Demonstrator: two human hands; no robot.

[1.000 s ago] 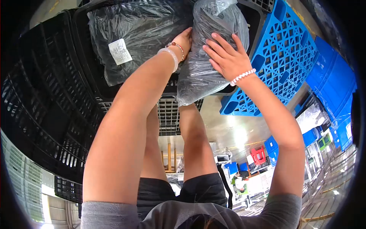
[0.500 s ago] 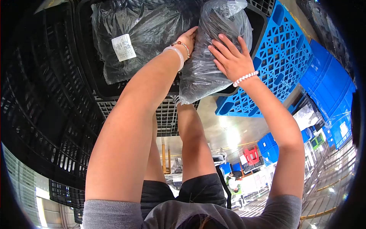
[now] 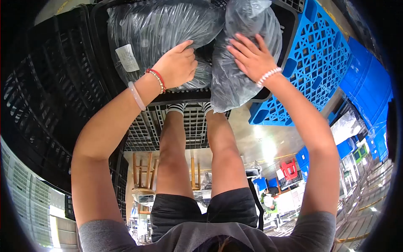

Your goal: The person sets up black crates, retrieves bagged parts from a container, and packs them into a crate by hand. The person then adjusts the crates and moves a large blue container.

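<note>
Two dark-filled clear plastic bags lie side by side in a black crate [image 3: 178, 98]. The left plastic bag [image 3: 159, 29] is wide and carries a white paper label [image 3: 127, 58]. My left hand [image 3: 178, 65] is closed at its near right part, fingers curled into the plastic, which is drawn into creases. The right plastic bag [image 3: 231, 84] is narrower and hangs over the crate's near rim. My right hand [image 3: 252, 59] rests on top of it, open, with fingers spread. A dark gap shows between the bags.
A blue plastic pallet [image 3: 312, 63] stands to the right, with blue sheeting [image 3: 367, 80] beyond. Stacked black crates [image 3: 50, 96] rise on the left. A black grid pallet [image 3: 191, 130] lies under my feet. Wooden stools [image 3: 143, 176] and a red stool [image 3: 289, 169] are behind me.
My left hand has moved left from the gap between the bags and closed on the left bag, whose plastic is now pulled and creased. My right hand stays on the right bag.
</note>
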